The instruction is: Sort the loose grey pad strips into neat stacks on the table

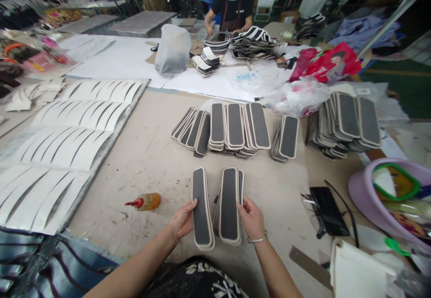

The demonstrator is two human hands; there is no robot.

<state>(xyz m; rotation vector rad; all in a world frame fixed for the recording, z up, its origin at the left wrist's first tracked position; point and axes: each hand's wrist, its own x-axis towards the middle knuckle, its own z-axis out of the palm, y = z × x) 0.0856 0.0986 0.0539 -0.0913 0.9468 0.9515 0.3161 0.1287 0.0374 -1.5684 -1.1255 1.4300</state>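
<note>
My left hand point(183, 219) grips a small stack of grey strips with cream borders point(201, 208) by its left edge, thumb on top. A second stack of the same strips point(229, 206) stands close beside it, its right edge pinched by my right hand point(251, 217), which has a bracelet at the wrist. Part of another dark piece shows between the two stacks. Farther up the table lie rows of similar strips point(235, 125), a smaller pile point(288, 137) and a larger pile at the right point(348, 115). Left of my hands lies a bottle with a red tip point(150, 202).
Curved white pieces point(63, 147) cover a board at the left. At the right are a phone point(329, 210), glasses, a purple basin point(362, 186) and a notebook point(357, 271). Across the table, a person point(232, 13) works behind striped pieces and plastic bags point(173, 49).
</note>
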